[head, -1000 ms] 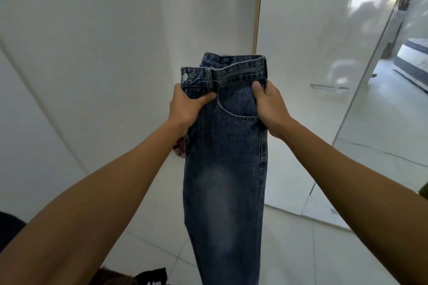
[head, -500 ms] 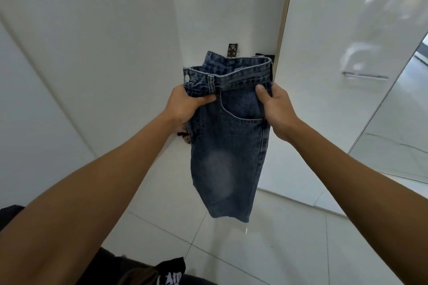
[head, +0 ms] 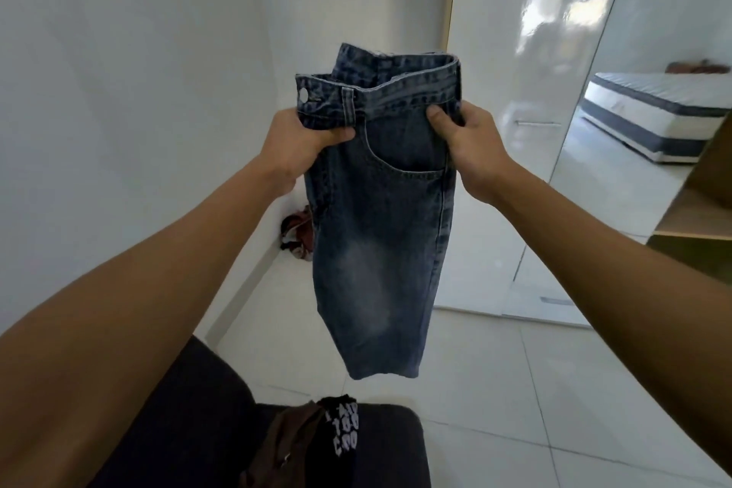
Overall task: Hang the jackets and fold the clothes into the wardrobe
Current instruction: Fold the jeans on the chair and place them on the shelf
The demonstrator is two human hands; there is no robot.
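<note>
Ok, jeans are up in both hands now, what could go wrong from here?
1. The jeans hang in the air, pinched only at the waistband by the left hand and right hand; with nothing under them, the fold may come out crooked.
2. If lowered, the hem could catch on the dark clothes piled just below.

Single head view, looks forward and down, close on outstretched arms, floor point(head: 495, 388) below

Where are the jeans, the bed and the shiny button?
jeans point(head: 380, 250): head view, on the faded front of the leg.
bed point(head: 649, 107): head view, on the mattress side.
button point(head: 304, 94): head view, on the metal stud at the waistband.
</note>
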